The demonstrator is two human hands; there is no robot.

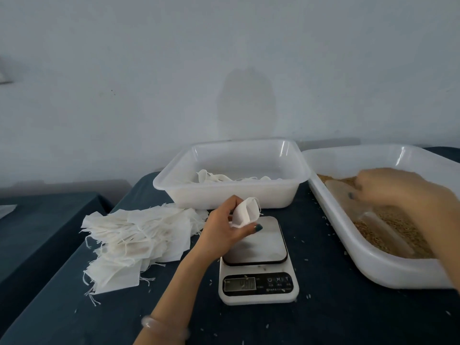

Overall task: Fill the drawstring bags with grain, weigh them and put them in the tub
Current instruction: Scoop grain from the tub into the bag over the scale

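- Nearest the lens, a pale bracelet (159, 324) circles the left wrist.
- Left hand (224, 227): thumb and fingers are curled round a small white drawstring bag (245, 212), pinching it just above the scale's plate with its mouth turned up and its strings dangling.
- Scale (257, 270): a white body with a steel plate, standing on the dark blue cloth (336, 319). It has a display and a row of button symbols (all too blurred to read).
- Pile of empty bags (129, 242): flat and white, heaped left of the scale.
- Tub (231, 192): translucent white, behind the scale. A few white bags (224, 178) lie on its floor.
- Tray (373, 265): to the right, with brown grain (393, 220) and a clear scoop (348, 197) lying in it.
- Right hand (398, 190): reaches down onto the scoop's far end. It is motion-blurred, so I cannot tell whether it grips.
- Stray grains dot the cloth.
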